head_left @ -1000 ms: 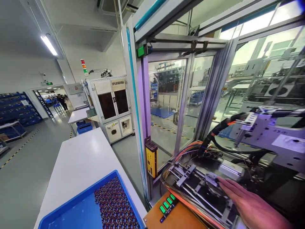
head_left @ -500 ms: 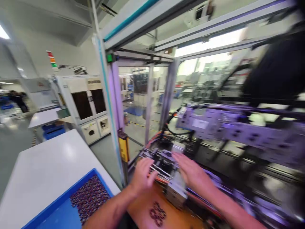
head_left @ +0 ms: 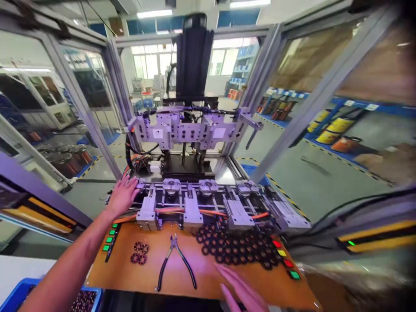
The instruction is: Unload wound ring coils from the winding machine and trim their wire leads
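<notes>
My left hand [head_left: 124, 195] reaches to the far left end of a metal fixture row [head_left: 208, 201], fingers spread beside the leftmost round holder [head_left: 141, 185]; it holds nothing that I can see. My right hand [head_left: 241, 289] hovers low over the orange work board [head_left: 182, 279], fingers extended and empty, just in front of a big pile of dark ring-shaped parts [head_left: 238, 245]. Black-handled pliers [head_left: 174, 260] lie open on the board between my hands. A few ring parts [head_left: 139, 252] sit at the board's left.
A machine head with a black motor column [head_left: 194, 56] stands behind the fixtures inside a glass-panelled frame. Green buttons [head_left: 109, 237] line the board's left edge; red, yellow and green ones [head_left: 284, 255] the right. A blue tray [head_left: 85, 300] of parts sits bottom left.
The view has swung right from the side tray to face the machine squarely. My left hand has come into view at the left fixture; my right hand has dropped back from the fixtures to the board.
</notes>
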